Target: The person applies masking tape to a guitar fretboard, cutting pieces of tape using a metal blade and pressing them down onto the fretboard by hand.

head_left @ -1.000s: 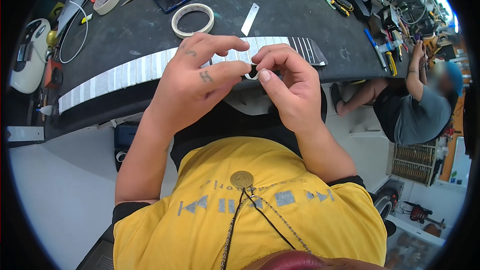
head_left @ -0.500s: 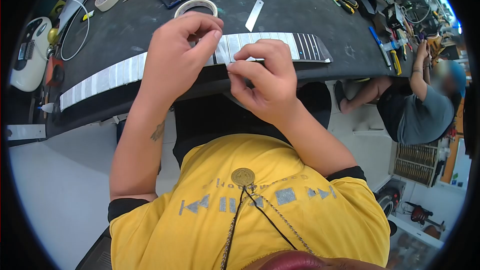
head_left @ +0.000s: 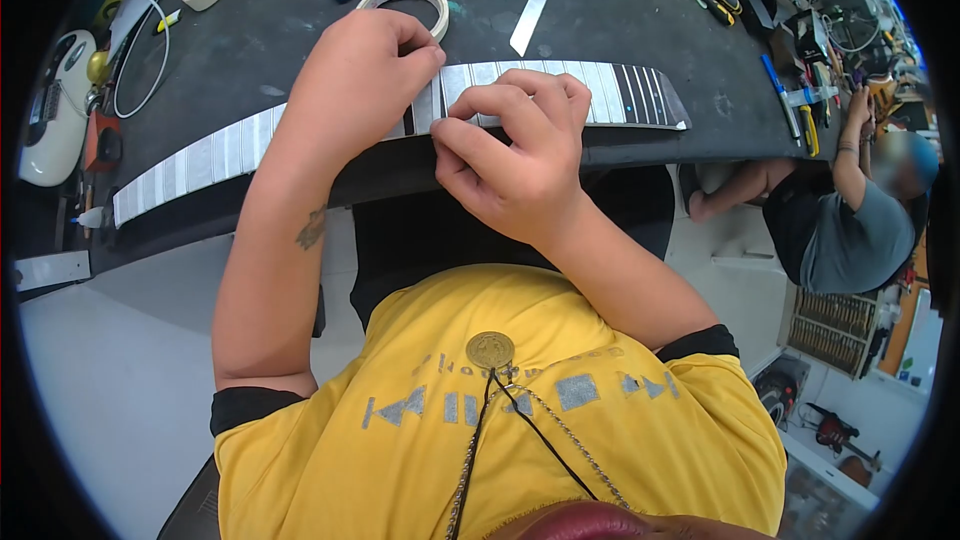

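The left hand and right hand are near each other but apart, fingers curled closed; whether they pinch anything cannot be told. The fretboard lies on the worktop under both, running out past either side. Just beyond the left hand is a tape roll; beyond the right, a blade, with pliers farther right.

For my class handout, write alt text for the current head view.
A person's left hand and right hand work close together over a long, silver-striped board on a dark workbench. A tape roll and a flat metal piece lie beyond it.
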`<control>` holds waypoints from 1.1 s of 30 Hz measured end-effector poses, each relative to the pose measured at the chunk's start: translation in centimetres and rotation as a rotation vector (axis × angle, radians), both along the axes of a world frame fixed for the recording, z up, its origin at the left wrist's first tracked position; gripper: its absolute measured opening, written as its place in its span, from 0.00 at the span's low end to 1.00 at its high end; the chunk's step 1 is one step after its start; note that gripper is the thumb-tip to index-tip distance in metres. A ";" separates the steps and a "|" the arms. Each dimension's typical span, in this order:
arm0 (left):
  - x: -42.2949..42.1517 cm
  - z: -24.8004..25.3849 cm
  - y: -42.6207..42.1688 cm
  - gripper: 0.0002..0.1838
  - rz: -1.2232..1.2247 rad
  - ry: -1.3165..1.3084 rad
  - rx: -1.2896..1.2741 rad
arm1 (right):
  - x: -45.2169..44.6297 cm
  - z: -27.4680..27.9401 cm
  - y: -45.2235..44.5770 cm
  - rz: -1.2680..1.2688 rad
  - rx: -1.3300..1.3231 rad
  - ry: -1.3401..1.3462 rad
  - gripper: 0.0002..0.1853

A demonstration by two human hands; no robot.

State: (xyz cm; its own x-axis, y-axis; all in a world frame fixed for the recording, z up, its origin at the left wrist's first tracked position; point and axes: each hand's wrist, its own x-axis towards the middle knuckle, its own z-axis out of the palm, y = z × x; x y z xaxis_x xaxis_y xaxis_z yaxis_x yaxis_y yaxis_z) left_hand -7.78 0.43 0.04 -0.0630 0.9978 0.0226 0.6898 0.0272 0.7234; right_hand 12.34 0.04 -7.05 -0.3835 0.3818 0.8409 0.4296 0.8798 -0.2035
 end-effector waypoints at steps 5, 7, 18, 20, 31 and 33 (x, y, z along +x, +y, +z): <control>0.0 0.4 0.2 0.17 0.047 -0.004 -0.066 | 0.2 -0.3 0.1 0.005 0.011 0.005 0.16; 0.0 0.5 0.5 0.16 0.036 0.009 -0.079 | 0.1 -0.5 0.2 0.007 0.020 0.013 0.16; 0.1 0.1 0.8 0.17 0.048 0.027 -0.095 | 0.1 -0.7 0.3 0.006 0.030 0.023 0.17; 0.1 0.2 0.9 0.17 0.054 0.042 -0.111 | 0.1 -0.8 0.3 0.004 0.031 0.021 0.17; 0.1 0.1 1.1 0.18 0.061 0.050 -0.130 | 0.3 -0.8 0.3 0.014 0.040 0.011 0.16; 0.1 0.1 1.2 0.18 0.061 0.059 -0.135 | 0.3 -0.7 0.3 0.015 0.037 0.005 0.16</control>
State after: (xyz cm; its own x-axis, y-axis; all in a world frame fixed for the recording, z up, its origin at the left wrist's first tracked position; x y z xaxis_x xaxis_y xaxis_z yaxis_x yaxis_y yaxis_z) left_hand -7.70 1.63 0.11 -0.1264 0.9863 -0.1062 0.7250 0.1649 0.6687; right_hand 12.67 0.30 -7.80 -0.3844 0.3447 0.8564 0.4152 0.8931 -0.1731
